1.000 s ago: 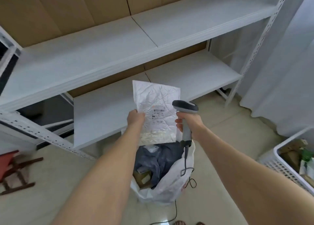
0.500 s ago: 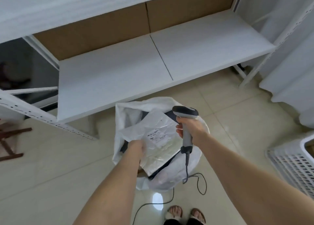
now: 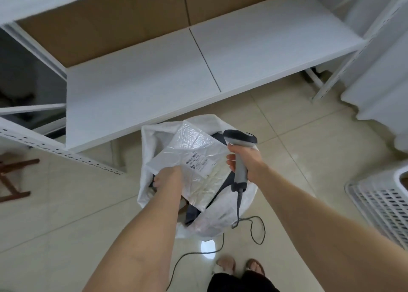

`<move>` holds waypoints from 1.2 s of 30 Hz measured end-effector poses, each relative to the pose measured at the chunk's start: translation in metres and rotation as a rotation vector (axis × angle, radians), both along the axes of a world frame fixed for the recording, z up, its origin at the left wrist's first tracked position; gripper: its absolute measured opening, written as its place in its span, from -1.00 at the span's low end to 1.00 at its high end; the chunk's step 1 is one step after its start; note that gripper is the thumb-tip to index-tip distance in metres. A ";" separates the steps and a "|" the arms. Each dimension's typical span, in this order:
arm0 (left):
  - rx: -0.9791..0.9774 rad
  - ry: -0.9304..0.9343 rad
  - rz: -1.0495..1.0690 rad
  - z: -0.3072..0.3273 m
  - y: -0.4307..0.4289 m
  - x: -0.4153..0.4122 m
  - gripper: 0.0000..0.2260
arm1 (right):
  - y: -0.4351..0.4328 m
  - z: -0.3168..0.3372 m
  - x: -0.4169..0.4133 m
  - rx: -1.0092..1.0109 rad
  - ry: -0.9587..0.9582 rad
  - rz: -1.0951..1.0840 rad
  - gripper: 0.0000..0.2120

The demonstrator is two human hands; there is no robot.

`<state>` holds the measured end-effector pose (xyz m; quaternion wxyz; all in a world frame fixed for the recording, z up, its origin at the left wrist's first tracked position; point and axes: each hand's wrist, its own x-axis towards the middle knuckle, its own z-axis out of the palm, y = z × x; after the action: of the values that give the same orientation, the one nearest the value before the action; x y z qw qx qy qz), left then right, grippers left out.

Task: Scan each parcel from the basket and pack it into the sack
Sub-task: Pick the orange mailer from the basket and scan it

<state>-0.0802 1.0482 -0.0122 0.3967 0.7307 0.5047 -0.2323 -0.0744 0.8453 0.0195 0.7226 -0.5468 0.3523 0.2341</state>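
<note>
- We stand over the open sack (image 3: 220,216) on the tiled floor, just in front of the low white shelf (image 3: 143,86); the white padded parcel (image 3: 194,150) sits across the sack's mouth, label (image 3: 198,161) facing up.
- Our left hand (image 3: 169,177) grips the parcel at its near-left edge; the fingers are curled round that edge and are mostly hidden beneath it.
- Our right hand (image 3: 247,161) is wrapped round the handle of the scanner (image 3: 238,137), just beside the parcel's right corner; the scanner's cable (image 3: 256,227) trails down over the sack's side to the floor.
- The parcel's long axis runs from our left hand away toward the shelf; the body of the parcel therefore lies ahead and to the right of the gripping fingers, and its near corner dips into the sack over a dark parcel (image 3: 192,214).
- We cannot tell whether the white parcel already rests on the contents or hangs in the hand.
- The left hand is the nearer one and the only one on the parcel; in our judgement, packing it now calls for that hand to let go or push the far end down, since that end rides at the sack's rim.
- The basket (image 3: 375,201) stands well apart at the right edge of view, on the scanner hand's side.
</note>
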 end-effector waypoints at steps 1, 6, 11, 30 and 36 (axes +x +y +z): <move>0.106 0.070 -0.065 0.011 -0.003 0.006 -0.53 | -0.003 0.011 -0.002 0.007 0.004 -0.002 -0.86; 0.095 -0.005 -0.285 0.104 -0.062 0.041 -0.71 | -0.031 0.081 -0.016 0.041 -0.024 -0.094 -0.85; 0.033 -0.153 -0.506 0.181 -0.157 0.066 -0.62 | -0.092 0.154 -0.037 0.025 -0.099 -0.230 -0.86; -0.140 -0.387 -1.149 0.268 -0.596 -0.052 -0.59 | -0.445 0.207 -0.206 0.100 -0.171 -0.911 -0.85; -0.197 -0.313 -1.252 0.231 -0.716 -0.103 -0.62 | -0.558 0.184 -0.254 0.094 -0.117 -1.064 -0.85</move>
<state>-0.1834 0.3320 0.2188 0.3204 0.8718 -0.1039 -0.3556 -0.3280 0.2871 0.2031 0.7835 -0.2717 0.5292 -0.1798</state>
